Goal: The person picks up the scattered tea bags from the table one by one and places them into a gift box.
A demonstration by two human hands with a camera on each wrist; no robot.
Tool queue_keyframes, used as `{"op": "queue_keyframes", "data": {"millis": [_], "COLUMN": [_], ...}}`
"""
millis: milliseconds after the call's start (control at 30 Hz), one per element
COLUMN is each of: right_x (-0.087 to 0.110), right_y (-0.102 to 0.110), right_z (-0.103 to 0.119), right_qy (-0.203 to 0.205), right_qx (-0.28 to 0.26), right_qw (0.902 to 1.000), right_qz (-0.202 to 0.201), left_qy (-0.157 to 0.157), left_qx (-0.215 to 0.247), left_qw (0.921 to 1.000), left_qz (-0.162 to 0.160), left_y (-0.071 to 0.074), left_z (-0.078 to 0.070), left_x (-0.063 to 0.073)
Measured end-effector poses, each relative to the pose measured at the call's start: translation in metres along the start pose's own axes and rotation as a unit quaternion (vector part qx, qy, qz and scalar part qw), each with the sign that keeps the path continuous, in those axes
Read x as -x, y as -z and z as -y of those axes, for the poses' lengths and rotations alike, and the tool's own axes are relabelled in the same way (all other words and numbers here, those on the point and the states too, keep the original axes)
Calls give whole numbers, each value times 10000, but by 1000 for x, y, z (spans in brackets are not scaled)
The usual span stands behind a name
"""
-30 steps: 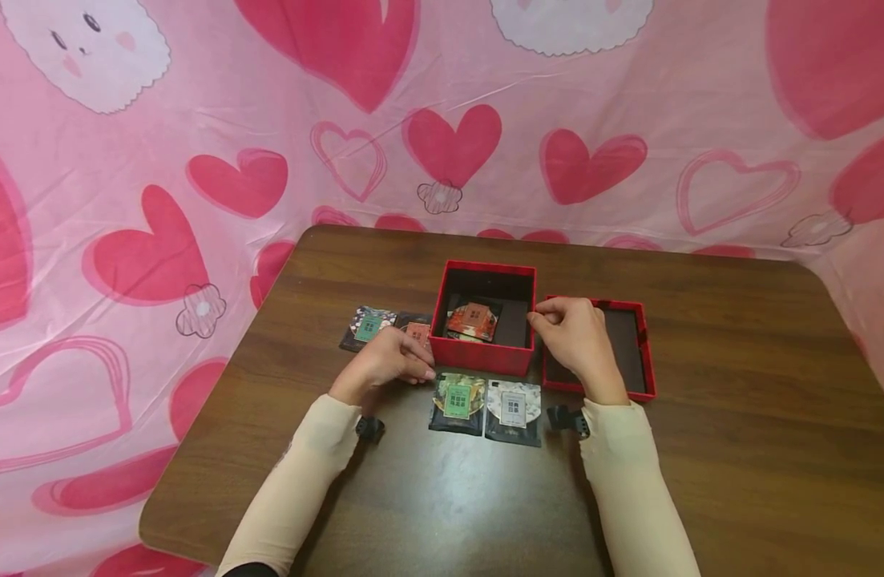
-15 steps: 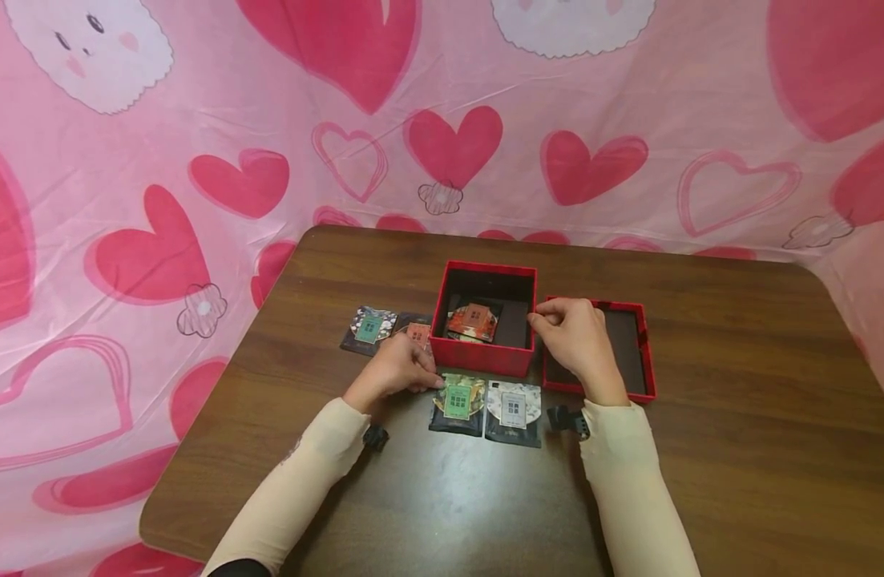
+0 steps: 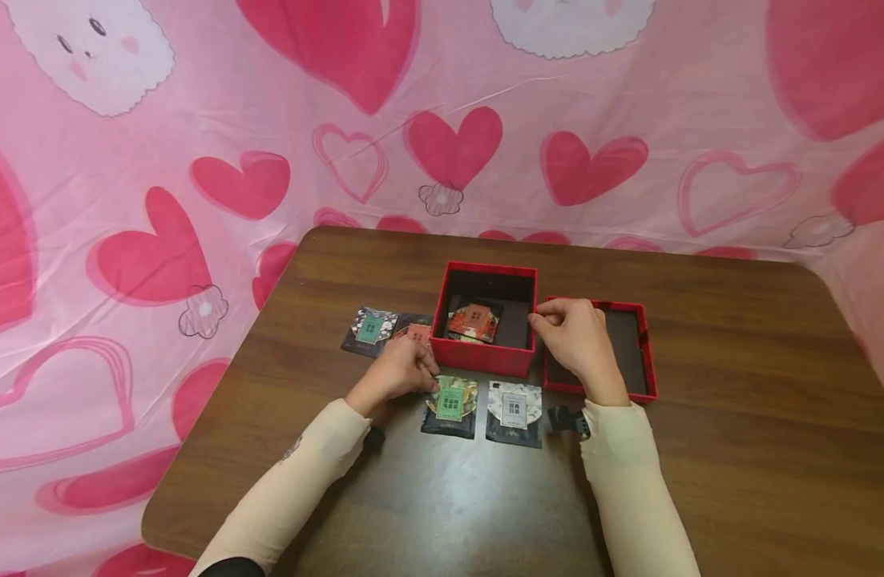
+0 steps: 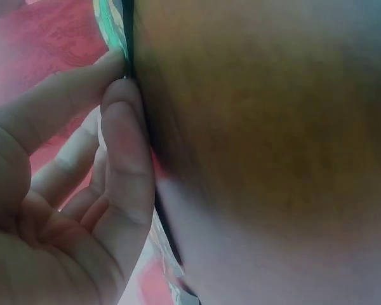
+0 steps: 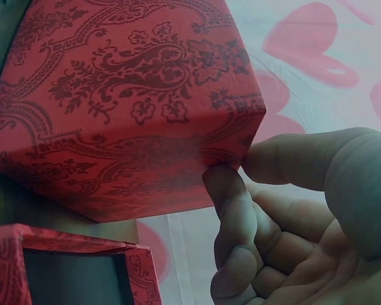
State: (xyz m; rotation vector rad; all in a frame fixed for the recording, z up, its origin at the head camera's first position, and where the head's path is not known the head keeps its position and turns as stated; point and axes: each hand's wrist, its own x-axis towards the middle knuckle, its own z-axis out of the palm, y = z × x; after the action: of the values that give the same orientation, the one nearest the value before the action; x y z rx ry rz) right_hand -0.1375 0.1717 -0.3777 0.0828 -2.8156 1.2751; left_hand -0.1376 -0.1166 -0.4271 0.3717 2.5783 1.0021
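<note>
At the middle of the table stands a red patterned box (image 3: 481, 357) with a dark inside. A tea sachet with an orange-red label (image 3: 474, 322) lies in it on top of another. My right hand (image 3: 577, 336) pinches the box's right rim between thumb and fingertips; the right wrist view shows the fingertips at the wall's top corner. With my left hand (image 3: 400, 369) I pinch the upper left corner of a green-labelled tea sachet (image 3: 450, 407) in front of the box. Beside it lies a tea sachet with a pale grey label (image 3: 514, 413).
Left of the box lie a teal-labelled sachet (image 3: 369, 329) and a red-labelled sachet (image 3: 416, 329), the latter partly hidden by my left hand. The red box lid (image 3: 635, 353) lies inside up to the right, partly under my right hand. Pink heart-printed cloth hangs behind the wooden table (image 3: 744, 417).
My left hand has moved slightly right to the green-labelled sachet, which has slid a little left, widening the gap to the pale one. My right hand stays at the box rim.
</note>
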Motion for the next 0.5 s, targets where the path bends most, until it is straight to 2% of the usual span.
{"op": "queue_keyframes", "data": {"millis": [167, 500], "right_x": [-1, -1], "right_y": [1, 1], "right_z": [0, 1], "right_qy": [-63, -61], "right_qx": [31, 42], "right_qw": [10000, 10000], "right_qz": [48, 62], "left_qy": [-92, -177], "left_qx": [36, -348], "left_qw": [9999, 9991], "left_qz": [133, 175], "left_y": [2, 1], "left_z": [0, -3], "left_x": [1, -2]}}
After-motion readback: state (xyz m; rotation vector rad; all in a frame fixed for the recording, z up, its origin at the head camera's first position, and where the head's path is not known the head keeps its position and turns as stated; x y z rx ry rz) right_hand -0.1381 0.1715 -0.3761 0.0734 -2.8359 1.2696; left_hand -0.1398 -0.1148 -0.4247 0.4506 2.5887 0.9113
